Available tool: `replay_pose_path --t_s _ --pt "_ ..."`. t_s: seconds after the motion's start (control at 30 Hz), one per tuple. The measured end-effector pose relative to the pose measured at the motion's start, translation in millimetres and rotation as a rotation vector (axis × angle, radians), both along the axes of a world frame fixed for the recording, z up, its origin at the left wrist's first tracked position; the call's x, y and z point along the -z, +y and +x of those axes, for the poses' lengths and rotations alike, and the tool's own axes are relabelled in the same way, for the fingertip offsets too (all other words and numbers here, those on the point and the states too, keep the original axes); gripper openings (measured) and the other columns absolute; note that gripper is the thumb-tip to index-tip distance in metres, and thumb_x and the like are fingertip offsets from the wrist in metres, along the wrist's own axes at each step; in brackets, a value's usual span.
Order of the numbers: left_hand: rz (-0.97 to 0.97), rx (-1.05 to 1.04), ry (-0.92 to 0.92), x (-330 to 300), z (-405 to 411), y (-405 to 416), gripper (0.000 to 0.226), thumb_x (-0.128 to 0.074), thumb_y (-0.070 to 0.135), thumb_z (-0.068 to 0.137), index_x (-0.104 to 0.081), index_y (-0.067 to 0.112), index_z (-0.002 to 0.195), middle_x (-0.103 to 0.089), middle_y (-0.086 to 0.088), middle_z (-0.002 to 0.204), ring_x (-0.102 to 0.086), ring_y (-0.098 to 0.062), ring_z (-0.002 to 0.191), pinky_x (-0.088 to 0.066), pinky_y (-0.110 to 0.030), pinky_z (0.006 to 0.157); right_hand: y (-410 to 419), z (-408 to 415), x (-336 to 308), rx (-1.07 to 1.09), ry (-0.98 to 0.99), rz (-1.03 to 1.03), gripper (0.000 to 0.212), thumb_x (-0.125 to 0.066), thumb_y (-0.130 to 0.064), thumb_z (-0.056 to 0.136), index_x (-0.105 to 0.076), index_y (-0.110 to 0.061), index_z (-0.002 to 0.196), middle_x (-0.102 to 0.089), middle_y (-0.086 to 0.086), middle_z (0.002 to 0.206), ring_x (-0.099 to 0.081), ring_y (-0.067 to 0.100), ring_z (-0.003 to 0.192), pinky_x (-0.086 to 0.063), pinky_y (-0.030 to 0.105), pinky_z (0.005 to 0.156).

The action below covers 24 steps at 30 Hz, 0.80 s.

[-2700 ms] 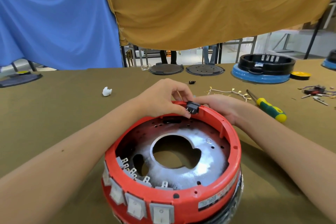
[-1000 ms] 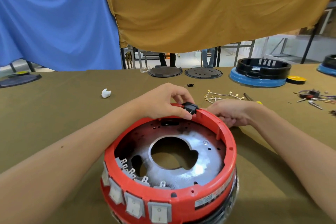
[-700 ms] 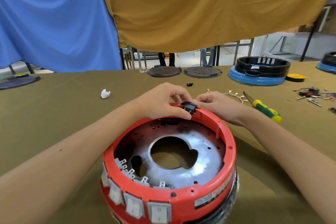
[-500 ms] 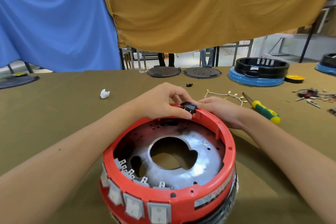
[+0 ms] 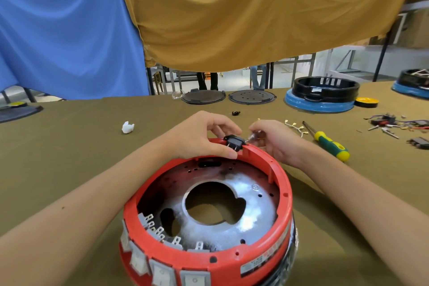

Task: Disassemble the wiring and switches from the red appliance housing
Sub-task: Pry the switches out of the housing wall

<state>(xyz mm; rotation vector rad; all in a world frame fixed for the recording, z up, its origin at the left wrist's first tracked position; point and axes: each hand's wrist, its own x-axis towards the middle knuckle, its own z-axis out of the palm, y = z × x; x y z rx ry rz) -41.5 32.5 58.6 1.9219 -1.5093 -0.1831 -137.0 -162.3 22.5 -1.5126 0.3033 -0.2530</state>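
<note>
One boxy black switch (image 5: 234,143), round red plastic housing (image 5: 282,195)

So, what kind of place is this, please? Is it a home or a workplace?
Most likely a workshop for taking appliances apart. A long cloth-covered table holds the red appliance housing, another black and blue housing, a screwdriver and loose removed wires. Metal frames and shelving stand behind.

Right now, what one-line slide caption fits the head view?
Left hand grips a black switch at the far rim of the red housing; right hand works beside it.
</note>
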Motion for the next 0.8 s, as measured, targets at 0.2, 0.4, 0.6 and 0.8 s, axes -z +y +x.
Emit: replay_pose_path --t_s 0.2,0.4,0.6,0.8 --pt "0.07 -0.009 0.176 -1.4 6.7 0.9 0.054 -0.085 0.028 0.072 -0.053 0.036 0.115 -0.067 0.008 0.109 -0.065 -0.006 0.099 -0.049 -0.016 0.078 9.5 -11.6 -26.3 0.109 -0.391 -0.025 0.038 -0.034 0.014 0.087 -0.067 -0.005 0.086 -0.054 0.003 0.072 -0.043 0.013 0.056 -0.04 0.024 0.049" --pt "0.158 -0.127 0.082 1.2 12.8 -2.7 0.031 -0.068 0.007 0.08 -0.058 0.029 0.099 -0.064 0.004 0.095 -0.059 -0.012 0.077 -0.053 -0.039 0.077 31.9 -16.4 -32.8 -0.176 -0.091 -1.135 0.029 -0.071 -0.052 0.085 -0.07 -0.028 0.102 -0.066 -0.009 0.088 -0.054 0.001 0.07 -0.042 0.018 0.063" --pt "0.177 -0.274 -0.017 3.8 18.5 -5.1 0.01 -0.071 0.016 0.083 -0.065 0.024 0.086 -0.067 0.008 0.077 -0.057 -0.004 0.063 -0.046 -0.022 0.063 52.2 -4.5 -38.5 -0.1 -0.081 -1.712 0.025 -0.052 -0.041 0.096 -0.05 -0.016 0.094 -0.048 -0.002 0.089 -0.05 0.02 0.077 -0.038 0.032 0.067" --pt "0.173 -0.3 -0.046 4.8 17.7 -4.3 0.007 -0.07 0.017 0.083 -0.067 0.022 0.082 -0.065 0.007 0.072 -0.056 -0.006 0.062 -0.045 -0.022 0.06 54.3 -5.3 -33.7 -0.034 -0.108 -1.579 0.022 -0.052 -0.035 0.095 -0.046 -0.014 0.088 -0.047 0.0 0.083 -0.045 0.022 0.071 -0.031 0.033 0.062"
